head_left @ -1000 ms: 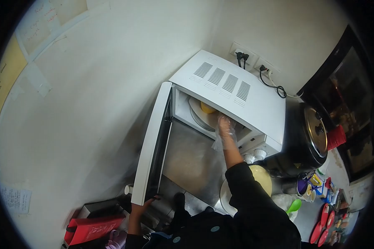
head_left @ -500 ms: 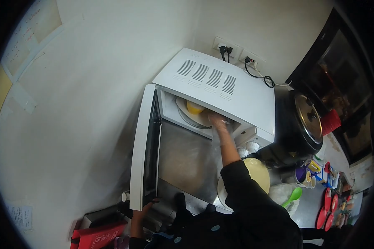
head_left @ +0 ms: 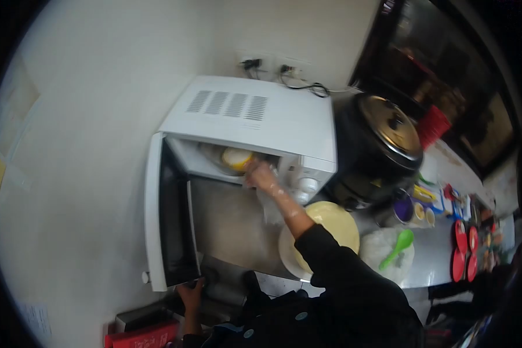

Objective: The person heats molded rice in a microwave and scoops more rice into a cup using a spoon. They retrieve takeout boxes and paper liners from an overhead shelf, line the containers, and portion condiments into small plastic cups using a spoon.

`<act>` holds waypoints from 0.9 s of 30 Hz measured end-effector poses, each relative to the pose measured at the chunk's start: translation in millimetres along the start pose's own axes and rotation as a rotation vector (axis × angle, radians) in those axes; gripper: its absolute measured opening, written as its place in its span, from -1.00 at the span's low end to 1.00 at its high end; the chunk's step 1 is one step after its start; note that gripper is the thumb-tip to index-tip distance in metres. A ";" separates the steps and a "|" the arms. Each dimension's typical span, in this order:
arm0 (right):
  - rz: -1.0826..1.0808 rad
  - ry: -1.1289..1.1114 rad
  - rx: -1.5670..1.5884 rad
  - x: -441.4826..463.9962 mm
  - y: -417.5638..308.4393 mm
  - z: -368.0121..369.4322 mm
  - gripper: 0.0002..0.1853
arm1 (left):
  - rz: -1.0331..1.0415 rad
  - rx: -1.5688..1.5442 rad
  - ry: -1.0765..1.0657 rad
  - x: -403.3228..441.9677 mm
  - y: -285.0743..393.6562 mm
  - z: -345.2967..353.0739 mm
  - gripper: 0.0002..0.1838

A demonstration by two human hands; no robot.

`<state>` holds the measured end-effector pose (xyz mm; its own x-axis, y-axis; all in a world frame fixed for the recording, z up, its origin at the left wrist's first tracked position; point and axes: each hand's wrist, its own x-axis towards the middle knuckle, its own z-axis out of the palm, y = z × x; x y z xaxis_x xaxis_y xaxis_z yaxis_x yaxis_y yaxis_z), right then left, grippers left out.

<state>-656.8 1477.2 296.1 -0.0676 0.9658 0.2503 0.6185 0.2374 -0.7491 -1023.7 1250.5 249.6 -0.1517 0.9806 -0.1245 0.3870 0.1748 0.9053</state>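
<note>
A white microwave (head_left: 246,119) stands with its door (head_left: 155,214) swung wide. My right hand (head_left: 261,176), in a clear plastic glove, is at the mouth of the cavity. Its fingers are closed at the edge of a yellow bowl with pale contents (head_left: 236,158), near the glass turntable. My left hand (head_left: 189,290) is at the lower edge of the door, its fingers curled against it. A large pale yellow round item (head_left: 329,232) lies below my right forearm, over a white plate.
Right of the microwave stands a black pot with a metal lid (head_left: 391,127). A green spoon (head_left: 397,249) lies on a plastic bag. Purple container (head_left: 401,210), red dishes (head_left: 459,264), wall sockets with cables and a red bag (head_left: 145,336) surround the area.
My right hand has drawn back toward the microwave opening, and the yellow bowl has come forward with it. The camera view has turned, shifting the microwave left. My left hand stays at the door.
</note>
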 end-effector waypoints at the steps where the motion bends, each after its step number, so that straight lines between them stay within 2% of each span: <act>1: 0.128 -0.038 0.263 -48.0 -46.3 -34.1 -0.74 | 0.069 0.005 -0.091 -1.1 -21.0 24.5 -0.74; 2: 0.247 -0.041 0.627 -86.9 -66.0 -57.0 -0.72 | 0.069 -0.203 0.074 -4.6 -51.9 40.7 -0.65; 3: 0.257 -0.025 0.720 -127.4 -75.9 -78.0 -0.75 | 0.057 -0.418 0.224 -10.7 -72.6 55.4 -0.56; 5: 0.338 -0.047 0.766 -213.3 -93.6 -129.9 -0.75 | 0.212 -0.171 0.303 -23.9 -88.3 83.0 -0.46; 6: 0.360 0.048 0.750 -256.2 -105.3 -159.7 -0.75 | 0.254 -0.075 0.301 -32.8 -90.7 98.5 -0.47; 9: 0.434 0.196 0.593 -397.8 -121.1 -227.7 -0.76 | 0.285 0.052 0.048 -75.7 -83.2 166.3 -0.49; 11: 0.352 0.492 0.291 -482.4 -116.3 -256.3 -0.78 | 0.300 0.111 -0.162 -112.3 -69.2 220.8 -0.50; 13: 0.367 0.597 0.201 -561.7 -110.9 -286.0 -0.79 | 0.326 0.176 -0.383 -147.3 -56.0 270.2 -0.52; 15: 0.622 0.768 0.354 -624.3 -111.6 -320.6 -0.77 | 0.345 0.224 -0.583 -181.2 -38.3 313.5 -0.53; 16: 0.633 0.790 0.354 -648.5 -112.3 -337.6 -0.77 | 0.352 0.255 -0.679 -198.0 -29.4 334.0 -0.54; 18: 0.699 0.980 0.295 -689.3 -111.1 -369.8 -0.79 | 0.352 0.293 -0.841 -230.0 -13.6 373.6 -0.55; 19: 0.707 0.989 0.296 -707.9 -105.1 -384.1 -0.79 | 0.348 0.312 -0.910 -244.6 -7.3 391.8 -0.55; 21: 0.739 1.171 0.403 -740.6 -87.9 -412.4 -0.76 | 0.341 0.348 -1.025 -272.6 4.6 429.4 -0.57; 25: 0.760 1.351 0.256 -800.9 -31.0 -462.2 -0.75 | 0.315 0.408 -1.173 -320.8 20.4 511.1 -0.59; 27: 0.774 1.373 0.204 -832.3 -0.7 -486.6 -0.76 | 0.301 0.437 -1.222 -340.3 28.2 555.4 -0.60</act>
<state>-220.0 622.6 386.8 0.9975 0.0573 0.0412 0.0482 -0.1272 -0.9907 -456.0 971.3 92.0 0.8099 0.3954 -0.4332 0.5539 -0.2728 0.7866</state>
